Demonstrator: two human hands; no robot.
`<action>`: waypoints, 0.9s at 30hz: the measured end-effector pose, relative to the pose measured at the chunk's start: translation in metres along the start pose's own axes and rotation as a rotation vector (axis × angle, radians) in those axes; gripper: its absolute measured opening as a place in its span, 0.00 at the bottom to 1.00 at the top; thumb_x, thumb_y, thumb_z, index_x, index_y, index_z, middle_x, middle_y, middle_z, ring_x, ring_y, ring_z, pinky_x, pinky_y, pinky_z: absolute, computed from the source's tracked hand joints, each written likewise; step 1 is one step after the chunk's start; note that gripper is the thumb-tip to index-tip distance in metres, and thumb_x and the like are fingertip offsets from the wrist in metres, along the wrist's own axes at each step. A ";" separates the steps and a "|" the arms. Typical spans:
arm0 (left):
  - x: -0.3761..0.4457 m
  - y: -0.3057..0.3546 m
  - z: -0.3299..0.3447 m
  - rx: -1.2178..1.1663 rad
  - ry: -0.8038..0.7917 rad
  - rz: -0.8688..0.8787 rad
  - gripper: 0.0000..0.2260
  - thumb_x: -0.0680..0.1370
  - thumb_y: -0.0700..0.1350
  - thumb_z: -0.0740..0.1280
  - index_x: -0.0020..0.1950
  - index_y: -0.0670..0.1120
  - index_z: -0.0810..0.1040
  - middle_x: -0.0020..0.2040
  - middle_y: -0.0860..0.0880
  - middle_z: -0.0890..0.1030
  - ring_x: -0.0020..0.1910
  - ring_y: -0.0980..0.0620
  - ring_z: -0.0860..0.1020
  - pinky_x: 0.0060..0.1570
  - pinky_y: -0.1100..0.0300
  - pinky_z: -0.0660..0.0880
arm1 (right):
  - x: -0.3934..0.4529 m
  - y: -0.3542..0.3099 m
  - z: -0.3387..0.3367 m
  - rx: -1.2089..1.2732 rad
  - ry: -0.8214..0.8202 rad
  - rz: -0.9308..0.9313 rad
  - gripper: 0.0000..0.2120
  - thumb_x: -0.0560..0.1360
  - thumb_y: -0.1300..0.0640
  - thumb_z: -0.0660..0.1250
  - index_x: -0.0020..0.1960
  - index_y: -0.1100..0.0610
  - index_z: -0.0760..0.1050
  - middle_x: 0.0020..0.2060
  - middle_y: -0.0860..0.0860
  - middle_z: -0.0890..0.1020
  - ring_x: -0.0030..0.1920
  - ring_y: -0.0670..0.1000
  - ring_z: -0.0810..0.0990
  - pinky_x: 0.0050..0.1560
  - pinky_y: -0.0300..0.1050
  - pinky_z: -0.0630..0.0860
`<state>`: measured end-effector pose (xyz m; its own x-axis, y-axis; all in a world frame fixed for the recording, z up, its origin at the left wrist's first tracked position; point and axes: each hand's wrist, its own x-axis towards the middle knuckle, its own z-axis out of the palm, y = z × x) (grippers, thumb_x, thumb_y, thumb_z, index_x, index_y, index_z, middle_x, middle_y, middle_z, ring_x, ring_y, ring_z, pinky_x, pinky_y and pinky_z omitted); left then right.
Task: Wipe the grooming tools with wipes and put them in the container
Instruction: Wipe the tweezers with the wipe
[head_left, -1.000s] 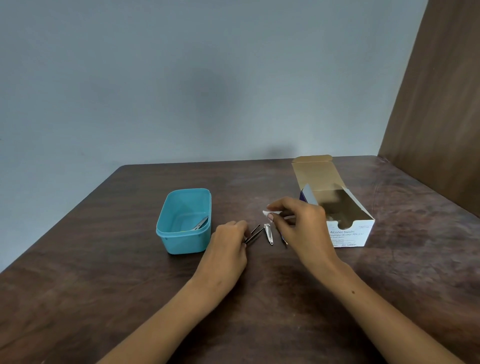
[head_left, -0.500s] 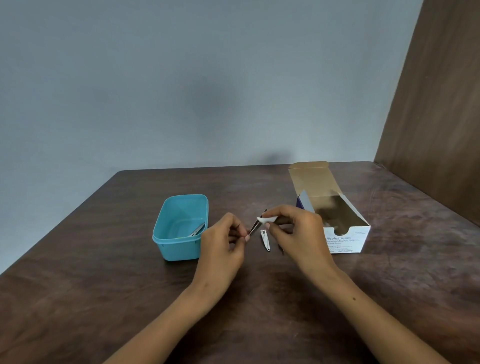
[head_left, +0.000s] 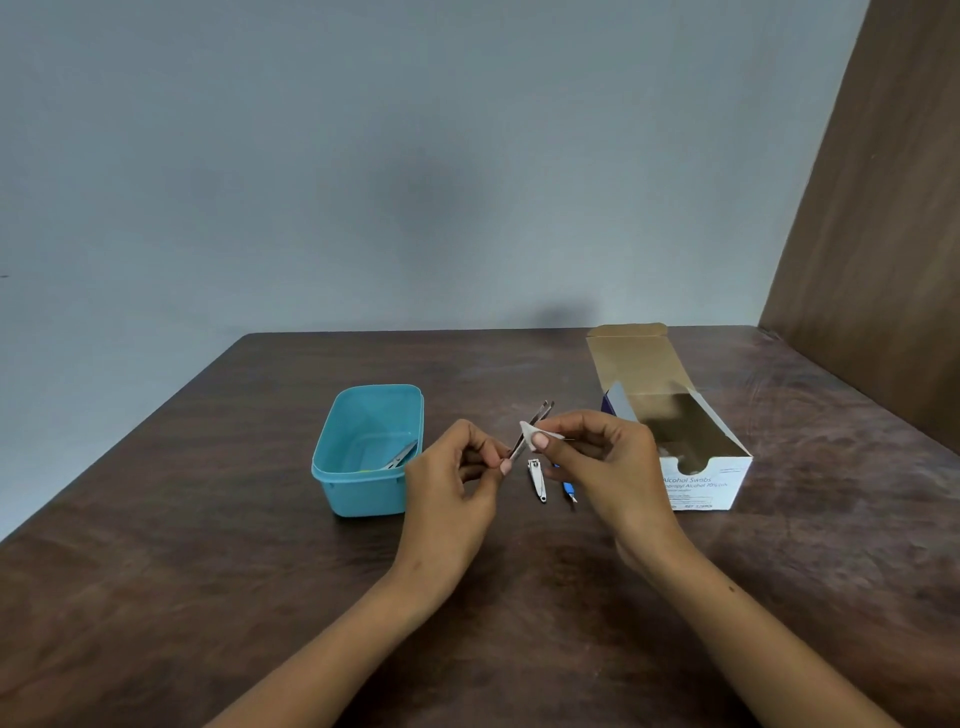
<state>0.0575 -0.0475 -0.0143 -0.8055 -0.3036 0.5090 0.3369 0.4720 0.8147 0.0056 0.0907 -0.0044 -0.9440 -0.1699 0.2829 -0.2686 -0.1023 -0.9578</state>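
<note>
Left hand pinches tweezers by the lower end, tips angled up, likely so the shaft is free for wiping. Right hand pinches a wipe against the shaft. Clipper and blue tool lie on the table, unwiped by the look of it. One metal tool sits in the tub. Box reads "Alcohol Swabs"; smaller print unreadable

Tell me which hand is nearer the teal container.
Left. The left hand holds the tweezers just beside the teal container; the right hand sits farther off, toward the swab box.
</note>
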 end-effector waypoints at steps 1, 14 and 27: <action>0.000 0.000 0.000 0.003 -0.004 0.005 0.15 0.71 0.30 0.70 0.35 0.49 0.72 0.38 0.48 0.81 0.42 0.57 0.81 0.44 0.66 0.79 | 0.000 0.000 0.000 0.010 0.013 0.007 0.05 0.69 0.66 0.73 0.44 0.62 0.83 0.38 0.54 0.86 0.39 0.47 0.85 0.36 0.37 0.79; -0.004 0.005 0.000 -0.212 -0.060 -0.199 0.05 0.72 0.36 0.72 0.45 0.44 0.82 0.37 0.47 0.85 0.36 0.52 0.84 0.35 0.66 0.78 | -0.001 -0.005 0.001 0.097 0.068 -0.001 0.04 0.69 0.68 0.73 0.42 0.61 0.81 0.34 0.51 0.85 0.37 0.45 0.84 0.38 0.35 0.79; -0.002 0.006 -0.004 -0.038 0.052 -0.118 0.05 0.70 0.41 0.74 0.44 0.49 0.84 0.37 0.52 0.85 0.38 0.59 0.83 0.39 0.61 0.82 | -0.001 -0.005 -0.001 -0.092 0.050 -0.137 0.03 0.72 0.63 0.70 0.42 0.58 0.81 0.32 0.48 0.83 0.33 0.44 0.82 0.34 0.33 0.77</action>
<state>0.0627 -0.0480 -0.0092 -0.8145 -0.3982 0.4220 0.2603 0.3992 0.8791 0.0081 0.0920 0.0001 -0.9052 -0.1117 0.4101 -0.4093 -0.0310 -0.9119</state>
